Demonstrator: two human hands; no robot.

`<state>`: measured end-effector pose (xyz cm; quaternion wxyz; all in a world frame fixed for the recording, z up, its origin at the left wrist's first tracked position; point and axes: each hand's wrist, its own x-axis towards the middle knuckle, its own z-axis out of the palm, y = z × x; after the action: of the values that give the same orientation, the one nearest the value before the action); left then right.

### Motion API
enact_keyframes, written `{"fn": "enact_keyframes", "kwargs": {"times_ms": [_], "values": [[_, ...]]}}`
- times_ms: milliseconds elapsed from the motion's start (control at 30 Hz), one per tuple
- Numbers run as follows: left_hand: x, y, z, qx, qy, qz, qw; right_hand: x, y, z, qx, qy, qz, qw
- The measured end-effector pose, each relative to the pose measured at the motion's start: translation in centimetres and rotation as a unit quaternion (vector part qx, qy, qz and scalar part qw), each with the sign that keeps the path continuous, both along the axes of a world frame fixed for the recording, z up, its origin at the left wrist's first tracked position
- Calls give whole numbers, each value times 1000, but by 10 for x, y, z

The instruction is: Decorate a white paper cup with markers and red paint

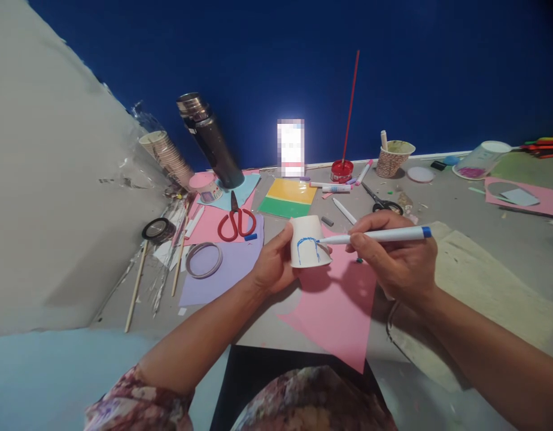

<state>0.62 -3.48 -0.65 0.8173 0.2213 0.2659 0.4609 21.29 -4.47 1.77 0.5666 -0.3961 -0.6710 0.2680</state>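
Observation:
A white paper cup (306, 230), turned upside down and slightly tilted, is gripped by my left hand (277, 263) from its left side. On its wall is a blue arch-shaped line with short strokes along it. My right hand (393, 257) holds a white marker (393, 234) with a blue end, its tip at the right part of the arch. Below the cup lies pink paper (342, 305). A blue cap (251, 237) rests near the red-handled scissors (236, 222), left of the cup.
A dark flask (216, 146) and stacked cups (166, 157) stand at the back left. A tape ring (204, 260) lies on purple paper (240, 272). Black scissors (384, 202) lie behind my right hand. A red stick rises from a red base (342, 172) by the wall.

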Motion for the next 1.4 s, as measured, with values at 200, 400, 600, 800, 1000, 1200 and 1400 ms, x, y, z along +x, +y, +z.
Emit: {"fn": "enact_keyframes", "kwargs": {"times_ms": [200,400,600,800,1000,1200,1400], "values": [[0,0,2,-14,8,22,1000,0,-3,2,-15,-14,22,1000],[1,0,3,-17,8,22,1000,1,-4,2,-4,-1,21,1000],[2,0,3,-14,13,35,999,1,-3,3,-8,-18,23,1000],[2,-1,4,-15,15,35,999,0,-4,4,-10,-13,21,1000],[2,-1,6,-16,13,26,999,1,-4,3,-16,-4,39,999],[3,-1,7,-18,17,35,999,2,-4,1,-18,6,37,999],[2,0,4,-3,14,25,1000,1,-4,3,-16,3,48,999]]}}
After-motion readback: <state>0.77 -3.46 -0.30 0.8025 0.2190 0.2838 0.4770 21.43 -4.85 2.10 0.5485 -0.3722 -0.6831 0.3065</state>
